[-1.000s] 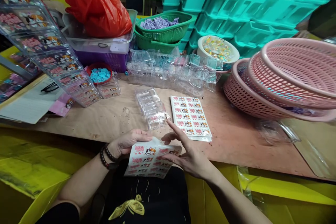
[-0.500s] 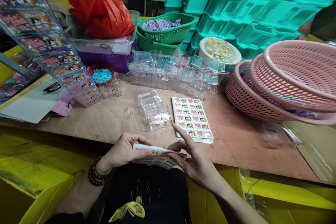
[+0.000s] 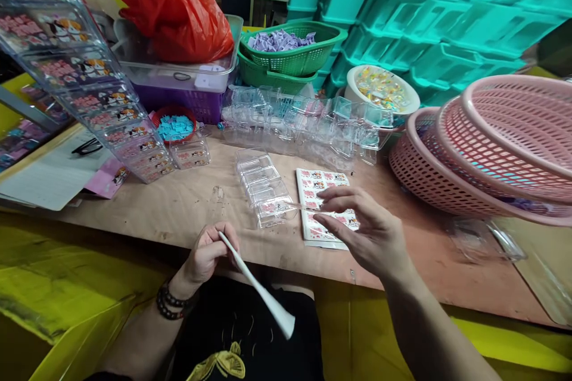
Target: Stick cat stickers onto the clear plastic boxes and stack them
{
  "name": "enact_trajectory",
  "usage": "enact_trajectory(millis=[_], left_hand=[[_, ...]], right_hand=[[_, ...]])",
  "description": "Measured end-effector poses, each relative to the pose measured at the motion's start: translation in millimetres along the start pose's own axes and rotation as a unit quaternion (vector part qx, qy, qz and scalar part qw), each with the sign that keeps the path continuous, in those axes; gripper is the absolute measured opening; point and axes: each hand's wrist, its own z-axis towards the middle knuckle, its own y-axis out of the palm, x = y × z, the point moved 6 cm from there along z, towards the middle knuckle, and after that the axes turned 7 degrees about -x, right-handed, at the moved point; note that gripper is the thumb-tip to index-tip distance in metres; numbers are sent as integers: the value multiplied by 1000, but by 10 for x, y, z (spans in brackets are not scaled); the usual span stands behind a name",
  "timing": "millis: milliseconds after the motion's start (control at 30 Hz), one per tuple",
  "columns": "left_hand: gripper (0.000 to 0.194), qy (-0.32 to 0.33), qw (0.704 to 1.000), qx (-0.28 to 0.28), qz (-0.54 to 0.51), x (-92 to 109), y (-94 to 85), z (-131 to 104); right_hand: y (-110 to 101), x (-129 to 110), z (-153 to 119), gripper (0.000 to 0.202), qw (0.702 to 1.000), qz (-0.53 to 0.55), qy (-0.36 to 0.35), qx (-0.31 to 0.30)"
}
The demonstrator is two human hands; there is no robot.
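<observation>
My left hand (image 3: 213, 253) pinches a white sticker sheet (image 3: 261, 292) by one end, and the sheet slants down over my lap, seen nearly edge-on. My right hand (image 3: 357, 223) is raised over the table, its thumb and forefinger pinching a small clear sticker (image 3: 302, 207) that shows as a thin strip. Just left of that strip lies a clear plastic case (image 3: 261, 181) with several compartments; the nearest one bears a printed dog picture. Under my right fingers is a stack of sticker sheets (image 3: 308, 227) with pink lettering and dogs, partly hidden by the hand.
Clear plastic cases (image 3: 295, 125) are heaped behind. Stacked decorated cases (image 3: 107, 101) lean at left by a red bowl (image 3: 195, 125) of blue pieces. Pink baskets (image 3: 411, 178) stand at right, green baskets (image 3: 277, 77) and a white bowl (image 3: 413, 98) at the back, before teal bins (image 3: 402, 18).
My right hand has left the sheet and moved up and right, with a clear sticker in its fingers. The sheet in my left hand has swung from nearly level to slanting downward.
</observation>
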Motion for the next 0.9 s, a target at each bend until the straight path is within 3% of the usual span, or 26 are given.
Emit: enact_trajectory(millis=[100, 300, 467, 600, 700, 800, 900], left_hand=[[12, 25, 999, -8, 28, 72, 70, 32], [29, 54, 993, 24, 103, 124, 108, 126], [37, 61, 944, 109, 304, 227, 78, 217], [17, 76, 882, 153, 440, 324, 99, 259], [21, 86, 849, 160, 496, 352, 116, 278], [25, 101, 837, 157, 514, 353, 123, 291], [27, 112, 851, 160, 487, 349, 114, 294]], right_hand=[[126, 131, 254, 29, 993, 43, 76, -79], [447, 522, 543, 48, 949, 152, 238, -140], [659, 714, 604, 49, 888, 226, 352, -194], [711, 774, 649, 46, 873, 220, 382, -211], [710, 813, 681, 45, 873, 217, 384, -208], [718, 845, 690, 45, 869, 219, 389, -212], [724, 860, 689, 46, 866, 213, 398, -214]])
